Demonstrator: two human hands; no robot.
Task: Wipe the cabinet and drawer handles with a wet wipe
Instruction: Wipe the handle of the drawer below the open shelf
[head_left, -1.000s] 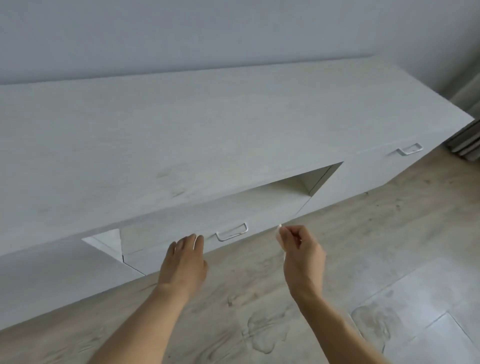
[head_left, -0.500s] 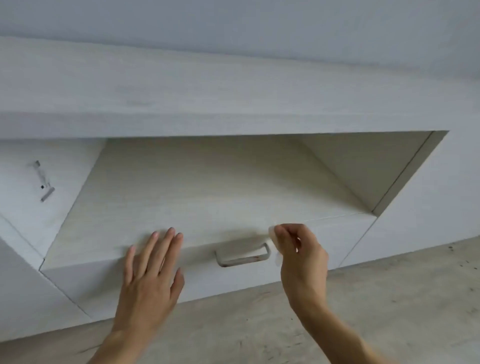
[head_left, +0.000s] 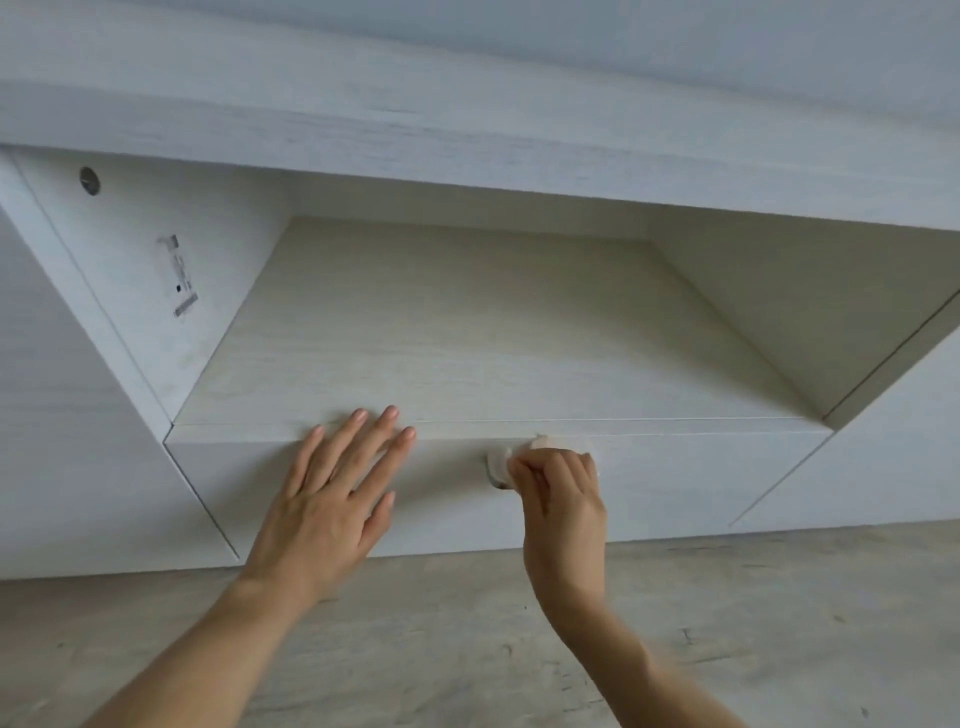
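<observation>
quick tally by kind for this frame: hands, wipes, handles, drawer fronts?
hands: 2 (left hand, right hand)
wet wipe: 1, gripped by the right hand
drawer handle: 1, mostly covered by the wet wipe
drawer front: 1, left hand flat on it
total: 5

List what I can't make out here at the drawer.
Head view only.
Handle: only its left end shows; the right hand and wipe cover the rest.
Wipe: mostly bunched under that hand; wetness cannot be told.
Marks on the left inner wall: too small to read.
Other handles: outside the frame.
</observation>
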